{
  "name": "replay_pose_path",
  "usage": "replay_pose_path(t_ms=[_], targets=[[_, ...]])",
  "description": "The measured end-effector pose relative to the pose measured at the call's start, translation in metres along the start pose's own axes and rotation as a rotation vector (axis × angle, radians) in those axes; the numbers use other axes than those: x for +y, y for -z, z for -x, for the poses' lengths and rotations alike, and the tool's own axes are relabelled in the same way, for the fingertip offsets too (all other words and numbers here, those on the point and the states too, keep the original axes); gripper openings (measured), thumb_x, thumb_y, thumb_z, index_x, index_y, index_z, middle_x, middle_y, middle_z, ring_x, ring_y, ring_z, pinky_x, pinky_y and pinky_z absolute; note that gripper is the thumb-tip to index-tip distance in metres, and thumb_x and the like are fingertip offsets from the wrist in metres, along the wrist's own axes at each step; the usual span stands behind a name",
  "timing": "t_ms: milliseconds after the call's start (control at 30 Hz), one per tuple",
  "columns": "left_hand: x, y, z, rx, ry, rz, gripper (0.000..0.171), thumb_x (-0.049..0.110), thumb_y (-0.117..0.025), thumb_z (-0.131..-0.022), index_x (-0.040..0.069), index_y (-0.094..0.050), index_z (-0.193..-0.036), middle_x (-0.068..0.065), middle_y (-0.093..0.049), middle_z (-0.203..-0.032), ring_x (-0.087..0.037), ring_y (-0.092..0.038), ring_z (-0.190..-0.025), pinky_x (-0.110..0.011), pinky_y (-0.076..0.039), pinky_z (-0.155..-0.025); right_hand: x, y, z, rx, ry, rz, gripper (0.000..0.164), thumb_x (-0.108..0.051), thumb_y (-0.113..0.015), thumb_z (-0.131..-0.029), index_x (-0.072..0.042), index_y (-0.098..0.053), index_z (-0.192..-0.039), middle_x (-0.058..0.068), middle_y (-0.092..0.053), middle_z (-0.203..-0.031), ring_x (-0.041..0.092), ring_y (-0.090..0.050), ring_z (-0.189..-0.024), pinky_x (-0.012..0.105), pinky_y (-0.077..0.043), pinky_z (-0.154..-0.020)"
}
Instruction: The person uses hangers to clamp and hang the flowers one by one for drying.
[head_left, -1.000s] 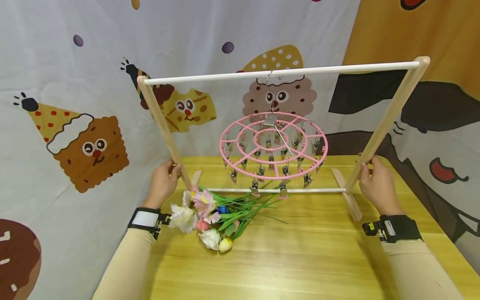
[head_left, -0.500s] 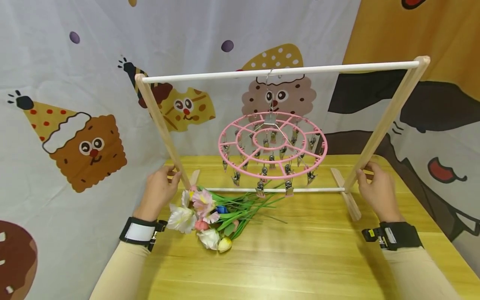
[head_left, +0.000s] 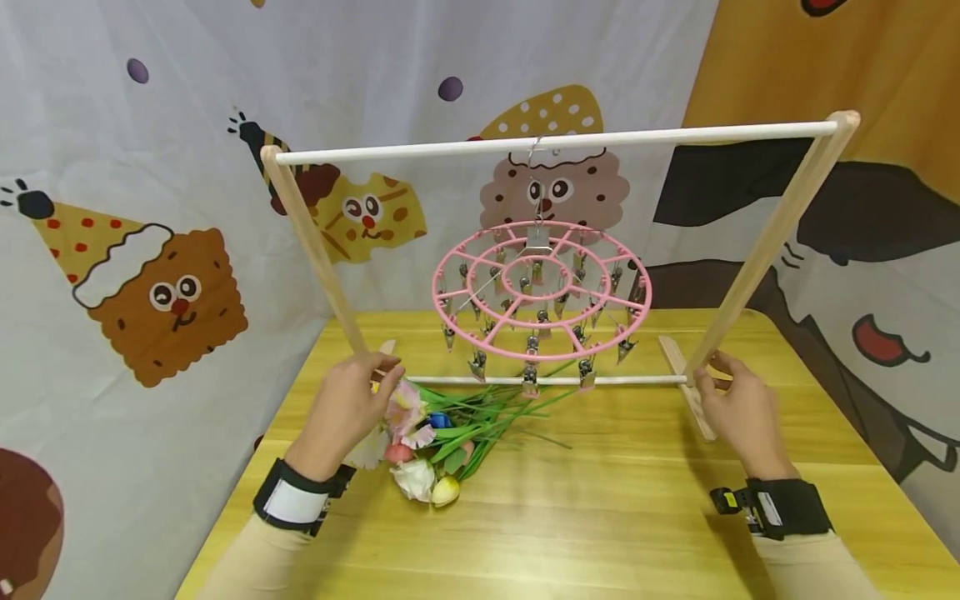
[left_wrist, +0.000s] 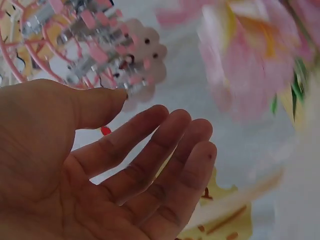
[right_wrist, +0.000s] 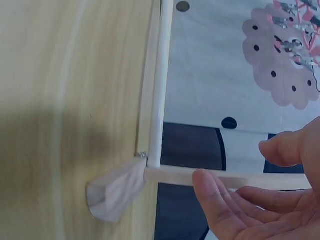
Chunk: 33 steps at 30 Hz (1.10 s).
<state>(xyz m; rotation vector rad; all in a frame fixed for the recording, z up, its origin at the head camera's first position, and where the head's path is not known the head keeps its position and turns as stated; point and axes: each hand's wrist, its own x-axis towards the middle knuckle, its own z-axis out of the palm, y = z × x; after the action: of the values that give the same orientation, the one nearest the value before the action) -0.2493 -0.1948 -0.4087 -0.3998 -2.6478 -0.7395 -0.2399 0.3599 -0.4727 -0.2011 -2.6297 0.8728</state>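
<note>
A wooden rack with a white top rail [head_left: 420,151] stands on the table. From the rail hangs a round pink clip hanger [head_left: 537,239] with several metal clips. My left hand [head_left: 348,408] is beside the foot of the left post [head_left: 318,258], over the flower heads; its relaxed fingers hold nothing in the left wrist view. Partly behind it lies a bunch of flowers [head_left: 415,481], pink, white, yellow and blue, stems pointing right. My right hand [head_left: 738,408] is at the lower right post [head_left: 772,242]; in the right wrist view its fingers lie along the post, thumb apart.
A white lower rail [head_left: 637,380] joins the posts just above the table [head_left: 585,517]. The right wooden foot [head_left: 697,412] reaches toward me. Behind the table hangs a cartoon-printed cloth [head_left: 375,67], which also runs down the left side.
My left hand has left the left post and moved right, over the flowers. The right hand has slid a little lower along its post. The hanger has turned on its hook.
</note>
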Motion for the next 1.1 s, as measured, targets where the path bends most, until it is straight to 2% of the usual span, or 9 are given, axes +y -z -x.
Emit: replay_pose_path(t_ms=[200, 267, 367, 433, 500, 700, 867, 1067, 1100], targets=[[0.019, -0.018, 0.006, -0.013, -0.059, -0.016, 0.022, 0.021, -0.083, -0.111, 0.005, -0.087, -0.125, -0.016, -0.087, -0.113, -0.03, -0.086, -0.097, -0.048, -0.073, -0.079, -0.009, -0.01, 0.014, -0.004, 0.023, -0.033, 0.058, -0.028, -0.064, -0.121, 0.013, -0.059, -0.161, 0.037, -0.071, -0.151, 0.059, -0.078, -0.126, 0.03, -0.065, -0.072], [0.025, -0.025, 0.008, -0.024, -0.082, -0.014, 0.02, 0.02, -0.085, -0.11, 0.006, -0.088, -0.123, -0.014, -0.087, -0.112, -0.027, -0.084, -0.094, -0.043, -0.07, -0.076, -0.012, -0.015, 0.018, -0.002, 0.056, -0.062, 0.055, -0.025, -0.066, -0.12, 0.012, -0.06, -0.16, 0.038, -0.073, -0.148, 0.059, -0.078, -0.124, 0.029, -0.067, -0.071], [0.034, -0.035, 0.011, -0.047, -0.111, -0.008, 0.018, 0.019, -0.087, -0.108, 0.006, -0.088, -0.119, -0.014, -0.086, -0.109, -0.022, -0.08, -0.086, -0.034, -0.065, -0.069, -0.016, -0.023, 0.025, 0.0, 0.111, -0.107, 0.05, -0.018, -0.069, -0.118, 0.011, -0.062, -0.158, 0.038, -0.074, -0.145, 0.059, -0.079, -0.122, 0.044, -0.074, -0.082], [0.04, -0.042, 0.013, -0.063, -0.128, -0.009, 0.017, 0.019, -0.088, -0.107, 0.006, -0.088, -0.118, -0.014, -0.085, -0.108, -0.02, -0.076, -0.082, -0.03, -0.06, -0.066, -0.019, -0.028, 0.03, -0.013, 0.133, -0.136, 0.049, -0.015, -0.07, -0.118, 0.01, -0.062, -0.159, 0.038, -0.074, -0.145, 0.059, -0.079, -0.123, 0.057, -0.07, -0.091], [0.045, -0.049, 0.015, -0.083, -0.141, -0.007, 0.018, 0.02, -0.088, -0.107, 0.007, -0.088, -0.12, -0.013, -0.086, -0.11, -0.02, -0.076, -0.081, -0.028, -0.058, -0.065, -0.023, -0.033, 0.034, -0.029, 0.143, -0.161, 0.048, -0.014, -0.07, -0.118, 0.009, -0.062, -0.159, 0.036, -0.074, -0.146, 0.058, -0.078, -0.125, 0.061, -0.068, -0.096], [0.058, -0.068, 0.021, -0.137, -0.186, -0.011, 0.019, 0.024, -0.088, -0.107, 0.013, -0.088, -0.123, -0.007, -0.086, -0.119, -0.022, -0.084, -0.095, -0.029, -0.065, -0.072, -0.038, -0.046, 0.044, -0.084, 0.173, -0.22, 0.046, -0.015, -0.07, -0.119, 0.005, -0.063, -0.16, 0.032, -0.072, -0.152, 0.054, -0.076, -0.13, 0.054, -0.069, -0.1], [0.064, -0.084, 0.023, -0.164, -0.212, -0.057, 0.021, 0.027, -0.09, -0.106, 0.015, -0.089, -0.123, -0.005, -0.086, -0.117, -0.019, -0.084, -0.093, -0.027, -0.064, -0.067, -0.049, -0.057, 0.048, -0.124, 0.198, -0.262, 0.044, -0.013, -0.069, -0.119, 0.002, -0.064, -0.16, 0.028, -0.071, -0.155, 0.05, -0.076, -0.132, 0.045, -0.071, -0.102], [0.068, -0.098, 0.024, -0.215, -0.214, -0.062, 0.025, 0.02, -0.092, -0.103, 0.01, -0.088, -0.126, -0.011, -0.085, -0.121, -0.026, -0.084, -0.098, -0.026, -0.063, -0.064, -0.062, -0.07, 0.052, -0.138, 0.226, -0.291, 0.039, -0.009, -0.071, -0.117, 0.002, -0.069, -0.154, 0.027, -0.074, -0.151, 0.05, -0.078, -0.129, 0.053, -0.071, -0.102], [0.068, -0.101, 0.024, -0.219, -0.216, -0.068, 0.025, 0.019, -0.093, -0.103, 0.01, -0.088, -0.125, -0.011, -0.085, -0.121, -0.026, -0.084, -0.098, -0.026, -0.063, -0.064, -0.065, -0.071, 0.053, -0.141, 0.227, -0.296, 0.039, -0.008, -0.072, -0.116, 0.002, -0.07, -0.154, 0.027, -0.075, -0.15, 0.05, -0.078, -0.129, 0.057, -0.07, -0.102]])
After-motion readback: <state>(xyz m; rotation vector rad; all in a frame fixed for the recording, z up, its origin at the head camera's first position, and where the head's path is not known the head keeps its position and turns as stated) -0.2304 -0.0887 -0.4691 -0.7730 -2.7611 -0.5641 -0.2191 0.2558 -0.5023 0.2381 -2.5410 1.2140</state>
